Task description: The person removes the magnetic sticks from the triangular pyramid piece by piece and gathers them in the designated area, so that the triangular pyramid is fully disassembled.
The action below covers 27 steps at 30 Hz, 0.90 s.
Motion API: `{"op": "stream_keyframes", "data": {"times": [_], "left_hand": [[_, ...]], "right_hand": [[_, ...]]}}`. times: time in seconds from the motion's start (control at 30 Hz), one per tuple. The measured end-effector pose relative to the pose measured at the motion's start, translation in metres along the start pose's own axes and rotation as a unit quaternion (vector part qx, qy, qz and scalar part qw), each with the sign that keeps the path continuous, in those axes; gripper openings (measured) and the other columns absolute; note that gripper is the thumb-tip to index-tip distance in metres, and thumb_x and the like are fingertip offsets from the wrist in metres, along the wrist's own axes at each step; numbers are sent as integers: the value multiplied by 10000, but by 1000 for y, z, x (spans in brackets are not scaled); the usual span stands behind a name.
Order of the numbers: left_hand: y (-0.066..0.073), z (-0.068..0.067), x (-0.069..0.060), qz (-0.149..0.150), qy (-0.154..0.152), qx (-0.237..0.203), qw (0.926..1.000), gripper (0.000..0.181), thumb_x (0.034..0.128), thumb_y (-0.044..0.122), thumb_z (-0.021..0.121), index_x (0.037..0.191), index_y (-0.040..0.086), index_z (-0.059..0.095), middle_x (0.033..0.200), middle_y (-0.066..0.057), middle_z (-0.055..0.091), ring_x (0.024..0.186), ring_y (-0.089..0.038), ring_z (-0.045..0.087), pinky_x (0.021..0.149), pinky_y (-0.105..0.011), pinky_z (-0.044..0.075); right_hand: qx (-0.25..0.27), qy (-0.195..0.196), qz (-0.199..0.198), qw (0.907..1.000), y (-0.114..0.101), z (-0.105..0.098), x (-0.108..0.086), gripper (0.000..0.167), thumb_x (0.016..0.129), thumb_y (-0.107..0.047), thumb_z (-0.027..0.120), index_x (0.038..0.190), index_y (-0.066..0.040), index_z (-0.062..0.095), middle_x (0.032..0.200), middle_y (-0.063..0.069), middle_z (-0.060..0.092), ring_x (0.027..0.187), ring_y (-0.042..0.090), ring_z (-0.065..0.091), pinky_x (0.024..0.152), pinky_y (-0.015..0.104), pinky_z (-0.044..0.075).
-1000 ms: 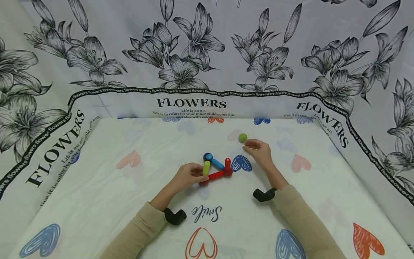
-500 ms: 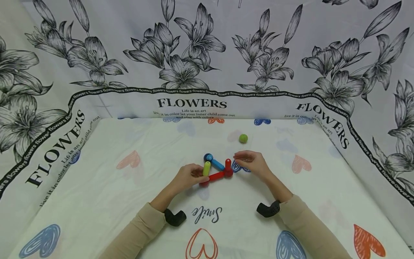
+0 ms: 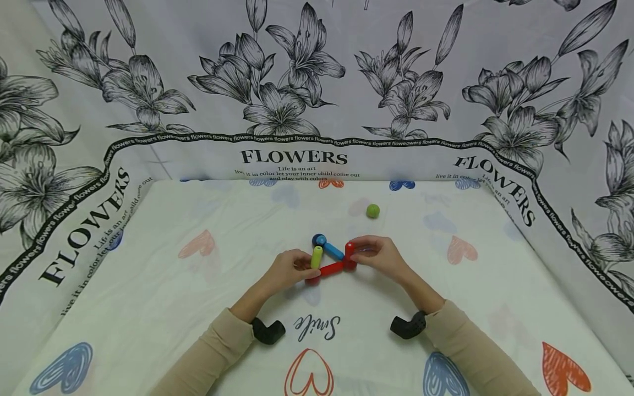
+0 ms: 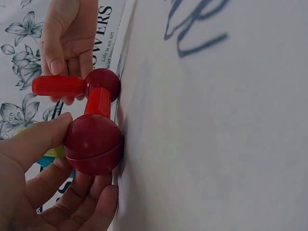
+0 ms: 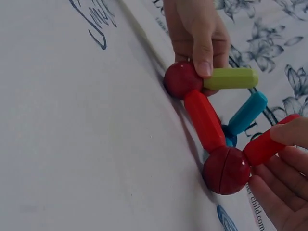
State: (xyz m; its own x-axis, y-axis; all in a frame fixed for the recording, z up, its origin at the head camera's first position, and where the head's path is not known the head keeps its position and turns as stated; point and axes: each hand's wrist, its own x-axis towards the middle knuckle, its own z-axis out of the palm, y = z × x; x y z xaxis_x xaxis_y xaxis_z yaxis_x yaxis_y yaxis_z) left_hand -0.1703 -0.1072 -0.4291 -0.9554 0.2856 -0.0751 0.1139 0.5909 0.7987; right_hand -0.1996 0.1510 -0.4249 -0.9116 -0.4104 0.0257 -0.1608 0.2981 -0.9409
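A triangle of magnetic rods and balls lies on the cloth. At its near left corner my left hand (image 3: 288,270) pinches a dark red ball (image 4: 94,144), which bears an upright yellow-green rod (image 3: 316,257). A red rod (image 3: 331,269) joins it to a second dark red ball (image 5: 227,171) at the right corner. My right hand (image 3: 383,256) grips the upright red rod (image 5: 263,147) on that ball, thumb on one side and fingers behind. At the far corner sits a blue ball (image 3: 316,240) with an upright blue rod (image 5: 248,113). Another blue rod (image 3: 334,251) runs toward the right corner.
A loose green ball (image 3: 373,211) lies beyond the triangle, to the right. The white cloth (image 3: 223,297) with printed hearts covers the table. A flower-printed curtain (image 3: 297,159) rises behind it and at both sides.
My right hand has come away from the green ball, moved nearer and left, and taken hold of the upright red rod. The left hand has stayed in place.
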Motion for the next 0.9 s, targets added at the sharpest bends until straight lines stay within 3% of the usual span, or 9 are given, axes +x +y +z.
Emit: {"op": "stream_keyframes", "data": {"times": [0.13, 0.47, 0.77, 0.9], "left_hand": [[-2, 0, 1, 46, -2, 19, 10000, 288, 822, 196, 758, 1035, 9, 706, 910, -89, 687, 834, -126, 600, 761, -227, 513], [-1, 0, 2, 108, -56, -26, 9999, 271, 822, 177, 758, 1027, 7, 712, 925, -100, 673, 836, -127, 594, 752, -209, 503], [0, 1, 2, 84, -24, -12, 10000, 280, 816, 168, 762, 1034, -1, 712, 930, -103, 678, 845, -132, 613, 776, -245, 539], [1, 1, 1, 91, -24, -33, 10000, 275, 816, 164, 762, 1030, -2, 714, 923, -103, 671, 845, -137, 619, 788, -276, 556]], "right_hand": [[-323, 74, -214, 9992, -2, 5, 0, 346, 840, -18, 696, 1163, 91, 630, 1139, 289, 668, 1009, 365, 685, 825, 220, 575], [-822, 280, -517, 9949, -2, 9, 0, 276, 848, -14, 687, 1105, 78, 643, 1042, 253, 694, 911, 283, 695, 770, 100, 520], [-1025, 248, -633, 9924, 0, 9, 0, 285, 873, -18, 658, 1130, 90, 597, 1049, 258, 680, 941, 328, 683, 799, 174, 561], [-1006, 284, -644, 9924, 2, 9, 0, 272, 881, -20, 650, 1123, 90, 590, 1045, 261, 675, 936, 336, 680, 798, 149, 550]]}}
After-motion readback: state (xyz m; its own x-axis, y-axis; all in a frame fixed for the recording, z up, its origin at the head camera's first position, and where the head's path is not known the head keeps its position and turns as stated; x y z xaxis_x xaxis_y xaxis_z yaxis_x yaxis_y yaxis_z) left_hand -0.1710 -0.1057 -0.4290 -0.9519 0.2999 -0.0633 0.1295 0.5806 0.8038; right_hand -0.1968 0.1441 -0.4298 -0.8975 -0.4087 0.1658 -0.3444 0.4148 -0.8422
